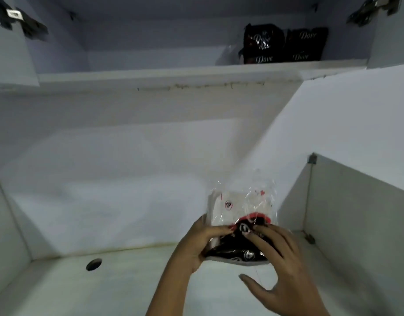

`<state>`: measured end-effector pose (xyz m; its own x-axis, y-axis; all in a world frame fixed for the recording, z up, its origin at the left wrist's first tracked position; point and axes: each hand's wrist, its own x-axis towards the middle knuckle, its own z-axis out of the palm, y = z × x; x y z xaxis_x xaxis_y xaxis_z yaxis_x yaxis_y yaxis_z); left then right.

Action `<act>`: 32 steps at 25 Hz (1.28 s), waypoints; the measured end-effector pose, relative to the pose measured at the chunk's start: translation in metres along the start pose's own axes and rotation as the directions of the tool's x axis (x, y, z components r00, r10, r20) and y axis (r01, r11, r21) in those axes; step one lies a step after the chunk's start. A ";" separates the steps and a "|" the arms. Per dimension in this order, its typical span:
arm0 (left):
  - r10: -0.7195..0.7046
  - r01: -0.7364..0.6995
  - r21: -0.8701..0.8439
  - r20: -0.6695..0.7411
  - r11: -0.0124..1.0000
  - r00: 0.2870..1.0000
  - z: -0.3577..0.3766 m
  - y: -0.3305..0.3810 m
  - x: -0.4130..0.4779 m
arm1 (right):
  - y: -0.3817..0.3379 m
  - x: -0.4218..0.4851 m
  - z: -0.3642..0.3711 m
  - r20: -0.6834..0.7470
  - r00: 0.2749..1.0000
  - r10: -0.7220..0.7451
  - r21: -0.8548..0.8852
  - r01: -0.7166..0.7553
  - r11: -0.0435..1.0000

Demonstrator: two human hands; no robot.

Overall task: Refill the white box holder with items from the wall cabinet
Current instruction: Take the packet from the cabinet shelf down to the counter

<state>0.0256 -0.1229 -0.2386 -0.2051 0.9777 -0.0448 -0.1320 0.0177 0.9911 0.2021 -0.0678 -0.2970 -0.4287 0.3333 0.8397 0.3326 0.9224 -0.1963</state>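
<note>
Both hands are up in front of the white wall, holding a clear plastic packet [241, 221] between them, low and right of centre. The packet is white in its upper half and black below, with a red band where the two meet. The left hand [197, 241] has the packet's left edge, its fingers [224, 229] curled over the front and closed on it. The right hand [281, 265] lies over the black lower part, fingers spread and pressing on the wrap, thumb hanging loose underneath, so it steadies the packet more than it clamps it.

Up above, the cabinet [173, 71] stands open, both doors swung wide with their hinges showing at the top corners. At the right end of its shelf sits a stack of dark Dove packs [285, 45], right up to the shelf's front lip; the shelf to the left of them is bare.

Below the hands lies a pale surface [139, 281] with a round hole [93, 264] at the left. A grey panel [356, 224] rises close on the right, its edge just beside the packet, and another upright edge stands at the far left.
</note>
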 end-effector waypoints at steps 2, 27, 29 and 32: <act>-0.073 0.071 0.150 0.006 0.986 0.997 -0.022 -0.019 0.006 | 0.001 -0.010 0.001 -0.008 0.993 0.116 0.149 -0.113 0.982; -0.267 0.263 0.071 0.056 0.962 0.962 -0.054 -0.148 0.151 | 0.156 -0.055 0.144 0.797 0.174 0.579 0.291 -0.950 -0.114; -0.239 0.236 -0.083 -0.029 0.968 0.971 -0.054 -0.171 0.144 | 0.152 -0.059 0.156 0.801 0.106 0.589 0.278 -0.937 -0.211; -0.269 0.258 -0.085 -0.166 0.962 0.949 -0.048 -0.200 0.135 | 0.140 -0.061 0.170 0.785 0.118 0.608 0.296 -0.934 -0.200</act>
<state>-0.0224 -0.0048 -0.4490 -0.3197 0.8883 -0.3298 -0.2623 0.2514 0.9316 0.1325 0.0742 -0.4621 -0.5079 0.7536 -0.4174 0.0853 -0.4382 -0.8948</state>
